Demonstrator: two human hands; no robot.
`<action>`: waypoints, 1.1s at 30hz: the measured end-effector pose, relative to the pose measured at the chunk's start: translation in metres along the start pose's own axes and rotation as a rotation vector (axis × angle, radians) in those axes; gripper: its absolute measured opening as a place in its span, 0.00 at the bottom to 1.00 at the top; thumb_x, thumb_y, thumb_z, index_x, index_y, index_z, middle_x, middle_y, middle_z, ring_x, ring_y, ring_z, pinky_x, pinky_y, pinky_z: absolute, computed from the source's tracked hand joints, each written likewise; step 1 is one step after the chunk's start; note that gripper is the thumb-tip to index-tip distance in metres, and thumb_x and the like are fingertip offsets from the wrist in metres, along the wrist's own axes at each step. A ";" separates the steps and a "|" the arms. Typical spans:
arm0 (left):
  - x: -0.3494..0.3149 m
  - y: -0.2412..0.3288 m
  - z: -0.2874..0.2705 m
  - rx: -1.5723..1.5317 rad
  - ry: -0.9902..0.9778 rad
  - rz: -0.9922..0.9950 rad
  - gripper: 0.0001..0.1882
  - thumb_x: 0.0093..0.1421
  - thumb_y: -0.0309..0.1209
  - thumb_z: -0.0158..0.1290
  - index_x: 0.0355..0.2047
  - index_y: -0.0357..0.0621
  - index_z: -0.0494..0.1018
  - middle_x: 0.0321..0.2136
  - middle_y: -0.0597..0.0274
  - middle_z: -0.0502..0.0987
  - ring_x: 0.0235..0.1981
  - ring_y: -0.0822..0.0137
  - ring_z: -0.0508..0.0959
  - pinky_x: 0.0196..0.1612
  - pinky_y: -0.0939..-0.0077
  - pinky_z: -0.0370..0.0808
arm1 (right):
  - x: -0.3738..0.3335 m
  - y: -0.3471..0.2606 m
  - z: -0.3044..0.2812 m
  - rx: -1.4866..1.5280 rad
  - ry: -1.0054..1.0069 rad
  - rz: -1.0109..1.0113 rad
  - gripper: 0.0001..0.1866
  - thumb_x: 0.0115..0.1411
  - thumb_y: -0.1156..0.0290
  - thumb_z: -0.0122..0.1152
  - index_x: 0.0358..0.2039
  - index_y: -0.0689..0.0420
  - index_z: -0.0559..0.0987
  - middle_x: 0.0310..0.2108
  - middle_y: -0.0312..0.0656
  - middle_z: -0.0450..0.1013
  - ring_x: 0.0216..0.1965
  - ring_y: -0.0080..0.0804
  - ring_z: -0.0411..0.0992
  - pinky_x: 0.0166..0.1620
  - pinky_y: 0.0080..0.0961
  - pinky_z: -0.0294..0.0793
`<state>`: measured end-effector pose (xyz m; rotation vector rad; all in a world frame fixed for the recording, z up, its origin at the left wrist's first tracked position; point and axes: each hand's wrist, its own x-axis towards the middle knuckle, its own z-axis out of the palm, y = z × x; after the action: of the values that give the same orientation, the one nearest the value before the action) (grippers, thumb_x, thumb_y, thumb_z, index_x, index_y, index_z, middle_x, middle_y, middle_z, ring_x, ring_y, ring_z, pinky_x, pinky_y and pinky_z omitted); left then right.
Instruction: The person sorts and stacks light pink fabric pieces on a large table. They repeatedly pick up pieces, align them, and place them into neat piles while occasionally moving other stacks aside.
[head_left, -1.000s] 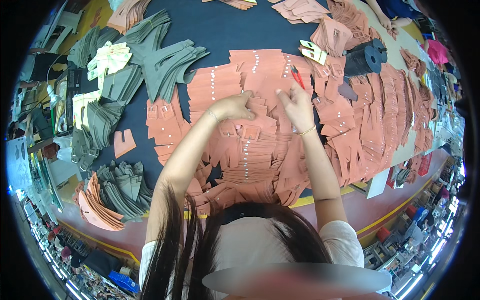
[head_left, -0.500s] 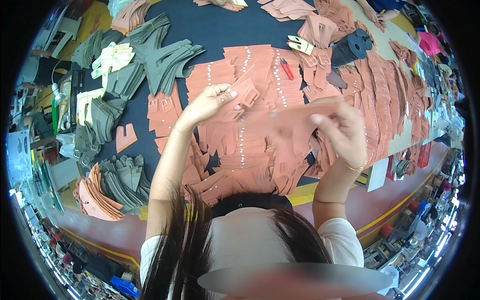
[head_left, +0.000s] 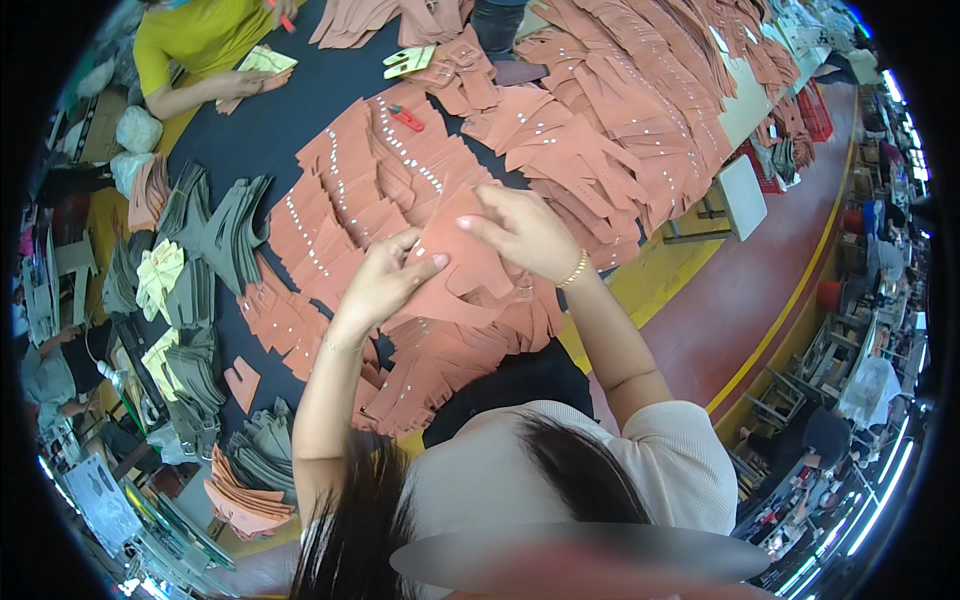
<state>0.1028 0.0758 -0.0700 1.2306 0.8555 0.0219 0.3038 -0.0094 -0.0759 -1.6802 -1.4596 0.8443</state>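
Note:
Between my two hands is a flat salmon-coloured cut piece [head_left: 455, 262] with notched edges, held above the overlapping rows of like pieces. My left hand [head_left: 385, 278] pinches its left edge, thumb on top. On its upper right edge, my right hand [head_left: 528, 232] grips it between thumb and fingers. Beneath and around lie fanned salmon pieces [head_left: 335, 175] with lines of small white marks. Red-handled snips [head_left: 406, 117] rest on these pieces, beyond my hands. What lies directly under the held piece is hidden.
Grey-green piece stacks [head_left: 225, 235] and pale yellow pieces [head_left: 160, 275] lie left on the dark table [head_left: 225, 150]. A co-worker in a yellow top [head_left: 205, 45] handles a pale piece at the far left. More salmon stacks [head_left: 640, 120] spread right. A white-topped stool [head_left: 740, 205] stands beside the table.
The view has turned to the right. My hands have come closer together, both now on one salmon piece. A co-worker in yellow has come into view.

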 end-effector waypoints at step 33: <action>0.204 -0.007 0.033 1.024 0.626 0.635 0.29 0.57 0.53 0.55 0.48 0.43 0.69 0.39 0.48 0.77 0.43 0.49 0.78 0.45 0.54 0.74 | -0.073 0.047 -0.066 -0.110 0.137 0.104 0.08 0.60 0.74 0.60 0.39 0.63 0.77 0.34 0.45 0.75 0.38 0.34 0.75 0.42 0.27 0.72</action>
<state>0.2609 0.1383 -0.1875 2.5110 0.9985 0.5639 0.3742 -0.0928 -0.0819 -1.8716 -1.3563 0.6998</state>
